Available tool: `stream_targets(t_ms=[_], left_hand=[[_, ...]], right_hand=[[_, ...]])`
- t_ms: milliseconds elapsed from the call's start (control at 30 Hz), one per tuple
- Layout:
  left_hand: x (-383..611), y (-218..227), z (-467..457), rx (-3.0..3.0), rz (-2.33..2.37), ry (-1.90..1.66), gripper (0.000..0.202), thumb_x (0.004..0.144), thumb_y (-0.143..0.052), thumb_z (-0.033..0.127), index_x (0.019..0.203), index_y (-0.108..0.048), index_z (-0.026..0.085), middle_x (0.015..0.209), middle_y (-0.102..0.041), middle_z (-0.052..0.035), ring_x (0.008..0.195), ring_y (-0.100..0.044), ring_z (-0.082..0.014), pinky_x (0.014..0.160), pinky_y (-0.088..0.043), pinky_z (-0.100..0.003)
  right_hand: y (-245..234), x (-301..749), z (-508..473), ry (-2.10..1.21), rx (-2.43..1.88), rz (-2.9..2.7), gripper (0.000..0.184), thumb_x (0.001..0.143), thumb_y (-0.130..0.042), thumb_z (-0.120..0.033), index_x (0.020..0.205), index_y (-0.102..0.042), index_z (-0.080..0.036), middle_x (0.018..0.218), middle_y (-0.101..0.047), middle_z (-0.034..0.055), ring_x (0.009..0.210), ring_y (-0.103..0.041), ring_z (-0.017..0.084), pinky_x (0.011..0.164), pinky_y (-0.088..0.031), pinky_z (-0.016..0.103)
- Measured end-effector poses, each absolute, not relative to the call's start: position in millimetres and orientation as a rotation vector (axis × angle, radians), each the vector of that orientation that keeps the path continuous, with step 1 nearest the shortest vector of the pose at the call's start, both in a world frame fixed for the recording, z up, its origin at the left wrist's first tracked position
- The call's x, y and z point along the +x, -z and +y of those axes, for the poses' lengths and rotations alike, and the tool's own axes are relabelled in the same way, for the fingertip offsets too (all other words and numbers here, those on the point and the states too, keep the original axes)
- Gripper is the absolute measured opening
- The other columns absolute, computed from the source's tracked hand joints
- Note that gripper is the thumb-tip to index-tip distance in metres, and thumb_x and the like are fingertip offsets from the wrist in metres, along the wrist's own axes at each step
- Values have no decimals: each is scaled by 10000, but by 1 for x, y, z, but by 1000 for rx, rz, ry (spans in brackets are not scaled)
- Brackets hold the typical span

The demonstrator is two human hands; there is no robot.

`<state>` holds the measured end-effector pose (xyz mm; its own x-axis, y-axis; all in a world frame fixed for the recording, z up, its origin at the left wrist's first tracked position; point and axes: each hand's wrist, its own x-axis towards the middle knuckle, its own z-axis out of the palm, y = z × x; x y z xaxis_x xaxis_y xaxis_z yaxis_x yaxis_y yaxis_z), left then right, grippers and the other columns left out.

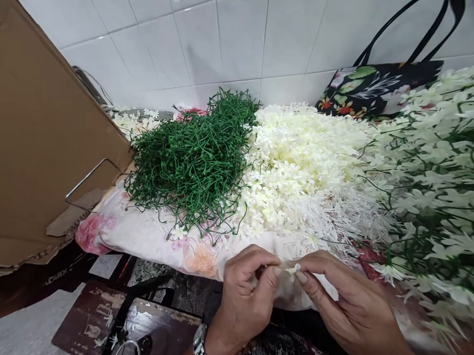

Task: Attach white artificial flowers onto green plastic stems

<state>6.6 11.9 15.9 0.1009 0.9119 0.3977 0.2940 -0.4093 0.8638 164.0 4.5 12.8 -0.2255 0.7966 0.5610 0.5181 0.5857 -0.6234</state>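
Note:
A small white artificial flower (293, 270) is pinched between the thumb and forefinger of my right hand (348, 300). Close beside it, my left hand (248, 288) has thumb and forefinger pressed together; whatever is between them is too small to make out. Both hands meet over the near edge of a floral cloth (146, 237). Beyond them lies a big heap of loose white flower heads (298, 149), with a pile of thin white stalks (335, 213) in front. Tangled green plastic stems (193, 153) form a mound to the left.
Flowers on green stems (440, 201) are piled high along the right side. Against the tiled wall (236, 43) stands a black floral bag (385, 92). A large cardboard box (44, 127) rises at the left. Below the cloth is a worn brown stool-like surface (156, 325).

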Motion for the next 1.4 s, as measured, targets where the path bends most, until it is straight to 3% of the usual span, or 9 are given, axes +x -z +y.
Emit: stream_targets(t_ms=[133, 267, 367, 700, 933, 1000, 1133, 1300, 1400], left_hand=[[-11, -11, 30, 2402, 1723, -1246, 121, 806, -511, 80, 833, -614, 137, 728, -598, -74, 700, -543, -202, 630, -442, -320], [-17, -7, 43, 2643, 2042, -927, 215, 780, -481, 35, 632, -563, 168, 659, -524, -62, 615, -475, -199, 554, -387, -315], [-20, -6, 43, 2564, 2014, -1130, 273, 789, -445, 3, 602, -551, 170, 666, -507, -52, 613, -480, -175, 565, -403, -290], [-32, -4, 26, 2555, 1732, -1542, 203, 774, -525, 13, 869, -631, 158, 739, -583, -57, 680, -565, -170, 613, -473, -281], [-26, 0, 13, 2713, 1484, -1539, 313, 715, -541, -29, 949, -605, 168, 705, -619, -58, 638, -562, -173, 597, -441, -301], [-20, 1, 11, 2738, 1423, -1519, 298, 723, -532, -11, 952, -600, 167, 694, -622, -62, 626, -560, -176, 591, -435, -309], [-11, 2, 4, 2576, 1343, -1544, 302, 743, -528, 3, 986, -600, 168, 713, -629, -62, 654, -577, -178, 619, -466, -315], [-10, -11, 3, 1882, 1329, -1376, 372, 822, -532, 165, 1194, -536, 171, 897, -660, -82, 737, -602, -163, 669, -509, -285], [-7, -26, 13, 1543, 1368, -1211, 285, 814, -552, 228, 1080, -609, 142, 859, -688, -80, 755, -627, -167, 678, -507, -272]], right_hand=[[-13, 170, 8, -250, -1107, -1880, 69, 869, -499, -125, 865, -539, -181, 696, -590, 9, 613, -574, 97, 562, -464, 190], [-13, 173, 11, -176, -1080, -1894, 58, 860, -508, -133, 861, -538, -182, 678, -596, 9, 596, -584, 103, 551, -470, 194], [-12, 172, 12, -156, -1044, -1908, 70, 844, -512, -119, 865, -547, -175, 678, -602, 16, 605, -595, 109, 564, -487, 196], [-15, 173, 11, -244, -1038, -1894, 88, 837, -522, -105, 853, -566, -180, 688, -599, 23, 618, -587, 124, 556, -483, 219], [-17, 170, 3, -572, -1059, -1775, 70, 853, -548, -148, 843, -591, -203, 1000, -641, 73, 901, -633, 163, 745, -525, 261], [-17, 167, 1, -678, -1043, -1762, 71, 856, -548, -157, 830, -599, -198, 991, -651, 76, 890, -641, 168, 727, -535, 262], [-19, 164, -2, -691, -984, -1785, 100, 862, -519, -117, 850, -587, -188, 794, -649, 37, 729, -636, 136, 617, -524, 219], [-22, 168, -4, -572, -937, -1955, 163, 864, -460, -49, 892, -562, -173, 804, -624, 48, 734, -611, 124, 611, -508, 209], [-24, 168, -6, -538, -884, -2051, 177, 872, -428, -37, 906, -557, -154, 798, -606, 61, 734, -591, 127, 615, -507, 218]])
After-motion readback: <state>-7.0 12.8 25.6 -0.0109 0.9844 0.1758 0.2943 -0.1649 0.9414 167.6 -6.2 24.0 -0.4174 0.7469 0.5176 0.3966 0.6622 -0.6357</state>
